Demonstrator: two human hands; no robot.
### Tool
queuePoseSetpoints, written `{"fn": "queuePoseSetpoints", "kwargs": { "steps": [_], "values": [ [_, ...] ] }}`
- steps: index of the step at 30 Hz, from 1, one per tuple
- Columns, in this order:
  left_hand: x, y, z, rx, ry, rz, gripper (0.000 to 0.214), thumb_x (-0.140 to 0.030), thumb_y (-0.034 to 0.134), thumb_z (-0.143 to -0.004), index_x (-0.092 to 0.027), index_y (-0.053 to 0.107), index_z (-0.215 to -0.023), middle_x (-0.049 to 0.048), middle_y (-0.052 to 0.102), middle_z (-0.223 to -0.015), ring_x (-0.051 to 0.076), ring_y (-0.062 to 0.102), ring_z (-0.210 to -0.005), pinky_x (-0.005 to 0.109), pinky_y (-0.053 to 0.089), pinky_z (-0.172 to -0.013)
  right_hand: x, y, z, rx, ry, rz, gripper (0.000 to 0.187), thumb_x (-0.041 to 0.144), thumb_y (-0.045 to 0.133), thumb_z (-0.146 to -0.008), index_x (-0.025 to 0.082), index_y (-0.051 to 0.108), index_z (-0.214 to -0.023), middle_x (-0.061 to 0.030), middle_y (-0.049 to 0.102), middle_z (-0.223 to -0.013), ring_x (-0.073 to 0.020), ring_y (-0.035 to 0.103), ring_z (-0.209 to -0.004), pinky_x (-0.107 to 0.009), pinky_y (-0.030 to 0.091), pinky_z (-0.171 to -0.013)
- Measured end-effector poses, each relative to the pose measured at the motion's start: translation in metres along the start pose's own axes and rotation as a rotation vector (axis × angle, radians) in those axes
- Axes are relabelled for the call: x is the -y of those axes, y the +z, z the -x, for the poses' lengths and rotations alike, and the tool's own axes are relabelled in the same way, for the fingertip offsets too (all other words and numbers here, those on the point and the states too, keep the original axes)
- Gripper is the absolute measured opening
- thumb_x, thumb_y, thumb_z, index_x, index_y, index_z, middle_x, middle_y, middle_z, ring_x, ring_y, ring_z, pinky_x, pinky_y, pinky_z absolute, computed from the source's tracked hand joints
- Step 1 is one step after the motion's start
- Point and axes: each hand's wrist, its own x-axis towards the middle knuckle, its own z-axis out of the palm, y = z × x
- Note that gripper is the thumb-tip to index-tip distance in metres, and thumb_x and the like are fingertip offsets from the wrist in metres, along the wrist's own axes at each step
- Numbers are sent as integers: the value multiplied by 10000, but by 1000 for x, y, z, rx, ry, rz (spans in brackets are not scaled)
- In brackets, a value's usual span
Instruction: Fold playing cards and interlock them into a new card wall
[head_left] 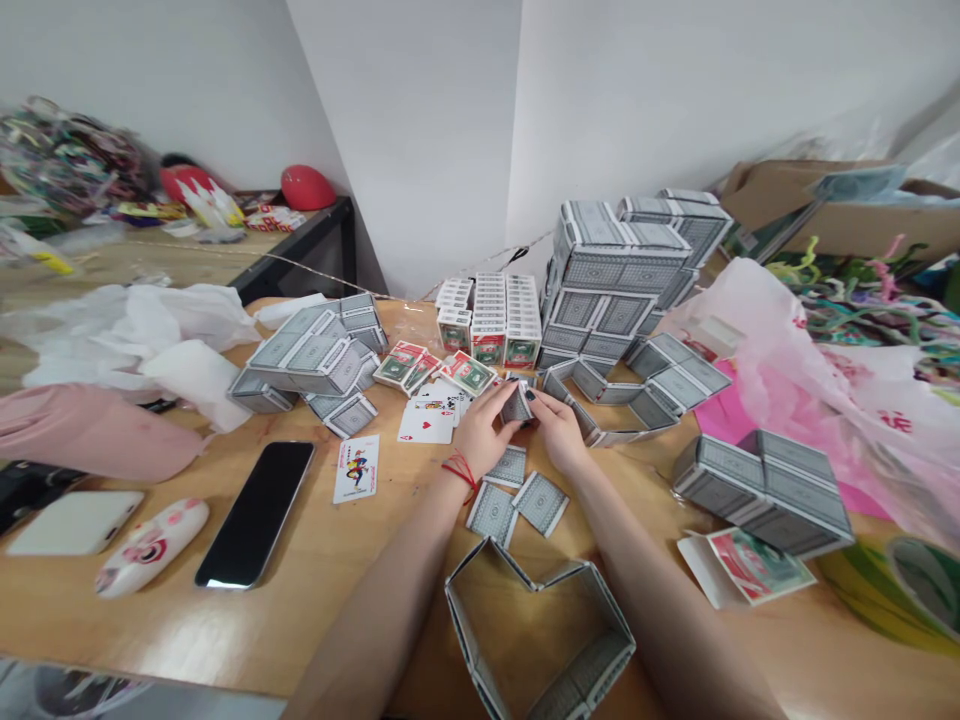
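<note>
My left hand [484, 428] and my right hand [556, 428] meet at the middle of the wooden table [315, 590], both closed around a small stack of grey-backed playing cards [517, 405]. A red string circles my left wrist. Three loose grey-backed cards [517, 495] lie just below my hands. Between my forearms stands a heart-shaped frame of folded cards [536, 630]. A second heart-shaped frame [637, 390] stands just right of my hands.
Card boxes [491, 320] and grey folded-card blocks [622, 270] stand behind. More blocks lie left [311, 360] and right [765, 490]. Face-up cards [427, 420], a joker [357, 468], a black phone [256, 512], a pink plastic bag [817, 400] and an open card box [746, 565] surround.
</note>
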Motion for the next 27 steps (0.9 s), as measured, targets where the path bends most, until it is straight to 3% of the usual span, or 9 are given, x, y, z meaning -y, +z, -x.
{"fn": "queuePoseSetpoints", "kwargs": {
  "steps": [12, 17, 22, 27],
  "values": [
    [0, -5, -1, 58, 44, -14, 574, -111, 577, -694, -235, 428, -1235, 54, 490, -1255, 200, 432, -1173, 407, 353, -1012, 2, -2, 0, 32, 37, 21, 344, 396, 631, -669, 192, 669, -943, -9, 662, -815, -143, 565, -712, -268, 432, -683],
    [-2, -6, -1, 92, 54, -38, 590, -61, 563, -671, -236, 441, -1221, 39, 490, -1254, 189, 430, -1171, 395, 352, -1017, 5, -1, 1, 22, 19, 138, 304, 367, 586, -687, 144, 668, -876, -4, 625, -697, -119, 514, -599, -232, 398, -570],
    [-2, -6, -2, 82, 34, -46, 598, -27, 565, -641, -239, 467, -1192, 38, 507, -1229, 197, 446, -1148, 405, 364, -1001, 6, 1, 2, 22, -57, 291, 245, 334, 523, -715, 131, 641, -786, -9, 592, -664, -130, 505, -601, -228, 395, -554],
    [-1, -6, -2, 77, 17, -35, 587, -33, 581, -631, -231, 481, -1175, 49, 508, -1222, 203, 451, -1139, 407, 364, -997, 4, -1, 1, 43, -91, 328, 244, 301, 481, -733, 131, 627, -830, -24, 612, -743, -145, 527, -665, -242, 414, -612]
  ]
}}
